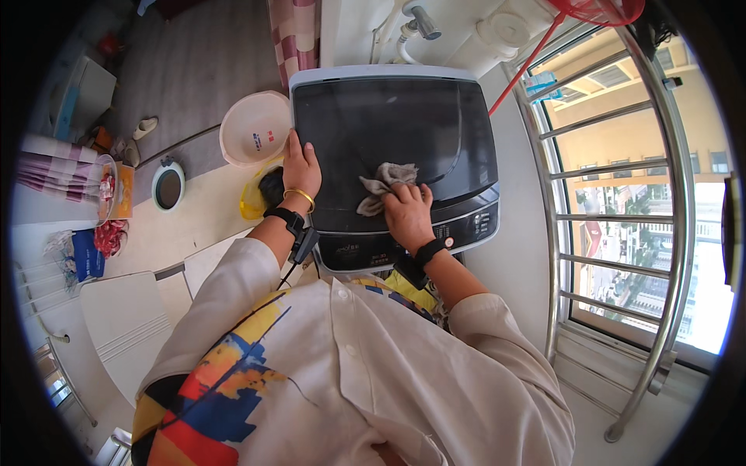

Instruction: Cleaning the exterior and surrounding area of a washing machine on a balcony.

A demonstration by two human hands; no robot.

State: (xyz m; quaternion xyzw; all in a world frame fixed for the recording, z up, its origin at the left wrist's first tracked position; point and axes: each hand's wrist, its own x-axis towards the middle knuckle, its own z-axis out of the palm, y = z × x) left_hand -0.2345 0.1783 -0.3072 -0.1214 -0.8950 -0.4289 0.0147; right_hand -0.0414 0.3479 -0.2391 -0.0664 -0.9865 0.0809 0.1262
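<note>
A top-loading washing machine (390,128) with a dark, glossy lid stands before me, its lid down. My right hand (408,212) holds a crumpled grey-beige cloth (387,180) against the lid, near its front edge. The cloth bunches out beyond my fingertips. My left hand (302,169) rests on the left edge of the machine with its fingers extended and nothing in its grasp. Below my right hand lies the black control panel (361,250), partly covered by my wrist and its strap. A gold bangle and a black strap are on my left wrist.
Left of the machine are a pale pink basin (254,129) and a yellow container (250,195) with dark contents. A tap (428,26) juts from the wall behind. Metal window bars (612,172) run along the right, with a red pole (527,64) nearby. A checked curtain (295,35) hangs back left.
</note>
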